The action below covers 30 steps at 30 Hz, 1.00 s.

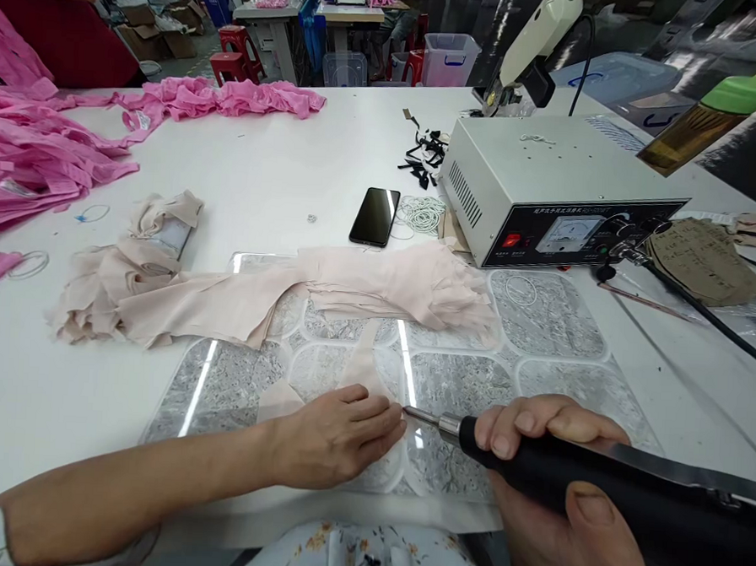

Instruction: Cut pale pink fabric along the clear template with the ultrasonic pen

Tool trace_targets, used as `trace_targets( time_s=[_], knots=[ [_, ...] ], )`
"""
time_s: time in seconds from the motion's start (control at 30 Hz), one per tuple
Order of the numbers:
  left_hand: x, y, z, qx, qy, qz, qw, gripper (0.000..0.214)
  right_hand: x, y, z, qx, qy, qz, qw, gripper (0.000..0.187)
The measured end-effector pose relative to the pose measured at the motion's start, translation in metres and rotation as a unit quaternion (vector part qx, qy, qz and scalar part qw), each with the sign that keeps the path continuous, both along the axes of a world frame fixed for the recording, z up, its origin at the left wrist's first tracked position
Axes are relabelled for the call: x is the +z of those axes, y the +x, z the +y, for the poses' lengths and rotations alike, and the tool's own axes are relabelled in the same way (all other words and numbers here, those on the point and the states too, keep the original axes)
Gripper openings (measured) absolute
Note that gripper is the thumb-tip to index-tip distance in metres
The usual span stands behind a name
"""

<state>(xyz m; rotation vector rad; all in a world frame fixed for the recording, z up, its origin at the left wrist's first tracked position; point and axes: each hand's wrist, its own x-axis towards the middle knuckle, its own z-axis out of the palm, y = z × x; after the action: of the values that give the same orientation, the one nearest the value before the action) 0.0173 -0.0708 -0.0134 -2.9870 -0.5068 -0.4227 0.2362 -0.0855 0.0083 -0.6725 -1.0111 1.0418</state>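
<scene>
My right hand (570, 487) is wrapped around a thick black ultrasonic handpiece (533, 464). Its thin metal tip points left, close beside the fingertips of my left hand (345, 433). Those fingers are bent and pressed together on a small pale beige fabric piece (362, 362), holding it on the grey marble-patterned mat (461, 389). Most of the piece under the hand is hidden. Just beyond lies a stack of beige fabric pieces (391, 284), and a crumpled beige bundle (118, 282) adjoins it on the left.
A control box (573, 192) with dials stands at the back right, a black cable (712, 313) running from it. A phone (374, 217), pale cord (421, 215) and black scraps (426, 155) lie beside it. Pink garments (49, 147) cover the far left, near another person (55, 30).
</scene>
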Motion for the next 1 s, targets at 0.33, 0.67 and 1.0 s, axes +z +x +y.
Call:
trace_targets(
  time_s=[0.33, 0.67, 1.0],
  knots=[
    [0.002, 0.001, 0.001, -0.004, -0.006, -0.005, 1.000, 0.026, -0.004, 0.001, 0.003, 0.013, 0.015, 0.022, 1.000, 0.012],
    [0.000, 0.000, 0.000, -0.004, -0.009, -0.010, 1.000, 0.027, -0.001, 0.013, -0.003, 0.017, -0.010, 0.036, 0.999, 0.015],
    [-0.001, -0.001, 0.000, 0.002, -0.002, -0.008, 1.000, 0.028, -0.001, 0.012, -0.006, 0.020, -0.012, 0.030, 0.999, 0.015]
  ],
)
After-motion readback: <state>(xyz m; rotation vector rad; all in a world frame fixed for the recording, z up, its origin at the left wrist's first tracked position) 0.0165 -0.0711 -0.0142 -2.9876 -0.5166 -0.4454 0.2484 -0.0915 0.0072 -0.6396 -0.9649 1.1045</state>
